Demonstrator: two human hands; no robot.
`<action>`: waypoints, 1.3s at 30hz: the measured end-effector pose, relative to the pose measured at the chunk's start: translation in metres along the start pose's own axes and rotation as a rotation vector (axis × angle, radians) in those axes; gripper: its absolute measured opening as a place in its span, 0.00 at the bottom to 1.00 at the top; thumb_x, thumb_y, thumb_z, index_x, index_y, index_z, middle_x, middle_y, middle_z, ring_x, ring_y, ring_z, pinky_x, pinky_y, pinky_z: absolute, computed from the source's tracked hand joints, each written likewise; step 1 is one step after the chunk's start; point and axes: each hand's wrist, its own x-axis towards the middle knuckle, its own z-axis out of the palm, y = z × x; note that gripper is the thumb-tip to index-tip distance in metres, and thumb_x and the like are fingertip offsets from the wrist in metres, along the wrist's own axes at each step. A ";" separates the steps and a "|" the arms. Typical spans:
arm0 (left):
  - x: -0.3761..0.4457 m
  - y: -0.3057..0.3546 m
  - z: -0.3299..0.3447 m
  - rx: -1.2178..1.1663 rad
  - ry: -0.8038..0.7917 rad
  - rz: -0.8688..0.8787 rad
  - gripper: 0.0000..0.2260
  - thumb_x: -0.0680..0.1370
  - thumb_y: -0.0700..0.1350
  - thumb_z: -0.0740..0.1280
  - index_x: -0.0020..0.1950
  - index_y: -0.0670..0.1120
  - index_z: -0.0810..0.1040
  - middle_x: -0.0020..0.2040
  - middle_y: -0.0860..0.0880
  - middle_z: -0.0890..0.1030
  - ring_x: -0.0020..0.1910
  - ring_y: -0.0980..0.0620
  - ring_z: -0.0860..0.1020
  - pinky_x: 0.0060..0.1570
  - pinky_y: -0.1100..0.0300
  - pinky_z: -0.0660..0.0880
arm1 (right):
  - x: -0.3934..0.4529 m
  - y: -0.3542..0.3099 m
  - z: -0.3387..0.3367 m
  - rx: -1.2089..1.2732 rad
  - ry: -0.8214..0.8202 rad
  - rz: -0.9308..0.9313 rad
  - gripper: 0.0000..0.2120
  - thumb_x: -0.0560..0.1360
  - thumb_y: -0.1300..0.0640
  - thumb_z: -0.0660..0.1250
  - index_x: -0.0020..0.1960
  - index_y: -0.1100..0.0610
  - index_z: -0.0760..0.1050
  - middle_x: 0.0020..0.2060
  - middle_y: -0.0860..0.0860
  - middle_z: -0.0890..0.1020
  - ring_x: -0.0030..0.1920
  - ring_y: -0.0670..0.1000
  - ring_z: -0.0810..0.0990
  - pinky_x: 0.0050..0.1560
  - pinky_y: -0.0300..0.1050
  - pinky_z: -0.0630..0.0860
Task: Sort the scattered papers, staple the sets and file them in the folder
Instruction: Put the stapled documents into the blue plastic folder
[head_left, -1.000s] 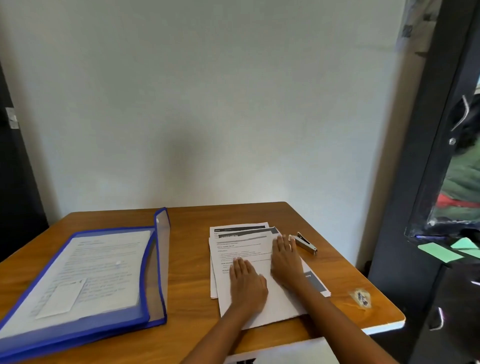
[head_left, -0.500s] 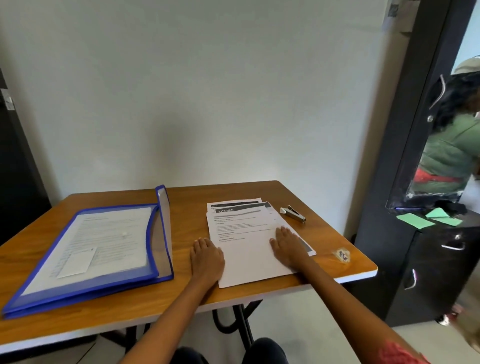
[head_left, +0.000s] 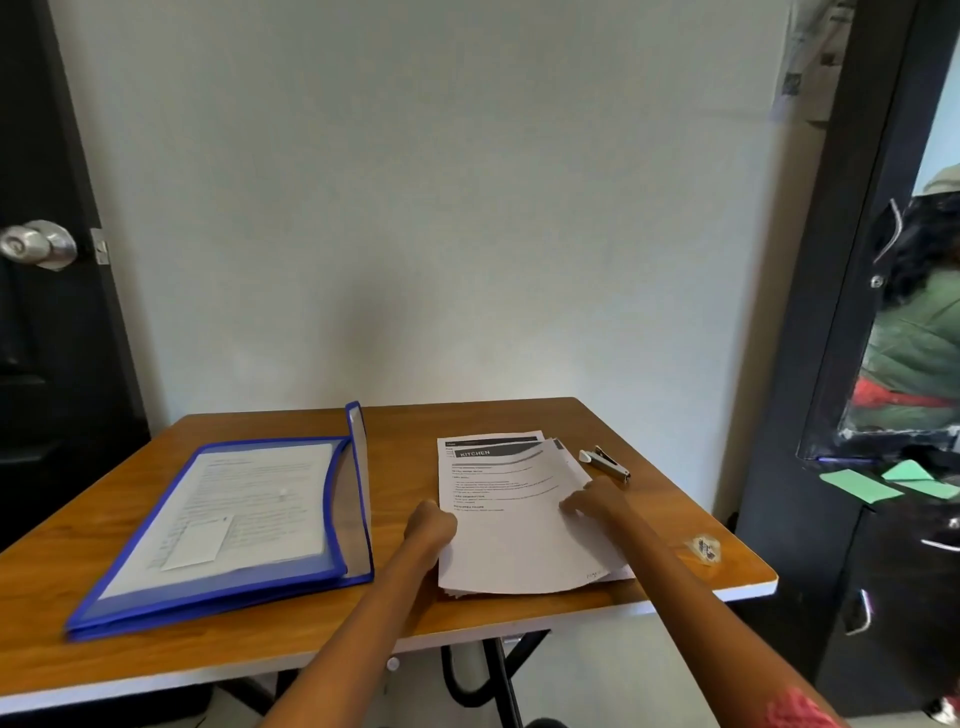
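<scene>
Wooden table (head_left: 405, 431) bears folder (head_left: 218, 587), papers (head_left: 519, 540), stapler (head_left: 605, 463).

Left hand (head_left: 430, 525) fingers: curled at the stack's left edge — tips hidden.
Papers (head_left: 511, 512): lower sheets covered by the top one; body text too small to read.
Folder (head_left: 228, 519) contents: blurred behind the clear cover.
Door (head_left: 47, 312): cut off by the left edge.
Table (head_left: 670, 512) sticker (head_left: 704, 549): print too small — unreadable.

On the counter (head_left: 405, 426) a bare strip runs from the far edge to the near edge, between the blue folder (head_left: 234, 525) and the stack of papers (head_left: 514, 514). The folder's raised flap borders it. The stapler (head_left: 605, 464) blocks the far right corner.
</scene>
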 end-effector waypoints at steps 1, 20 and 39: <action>0.000 -0.001 -0.001 -0.004 -0.002 0.005 0.10 0.81 0.40 0.57 0.60 0.40 0.70 0.60 0.43 0.75 0.52 0.48 0.74 0.46 0.59 0.72 | 0.000 -0.001 0.003 -0.009 0.020 -0.007 0.18 0.71 0.56 0.70 0.58 0.59 0.70 0.56 0.55 0.77 0.53 0.55 0.78 0.56 0.46 0.77; -0.028 0.003 -0.009 0.027 -0.021 0.060 0.12 0.82 0.40 0.55 0.65 0.39 0.66 0.63 0.42 0.72 0.57 0.46 0.73 0.44 0.62 0.68 | -0.013 -0.006 0.000 0.163 0.014 0.080 0.13 0.73 0.61 0.68 0.53 0.60 0.67 0.54 0.58 0.76 0.55 0.57 0.77 0.53 0.47 0.75; -0.025 0.028 -0.035 -0.320 0.311 0.723 0.25 0.79 0.32 0.58 0.75 0.40 0.56 0.68 0.42 0.69 0.60 0.55 0.68 0.57 0.64 0.68 | -0.033 -0.039 -0.016 0.978 -0.011 -0.409 0.23 0.69 0.59 0.73 0.63 0.59 0.73 0.55 0.55 0.81 0.53 0.57 0.81 0.53 0.53 0.78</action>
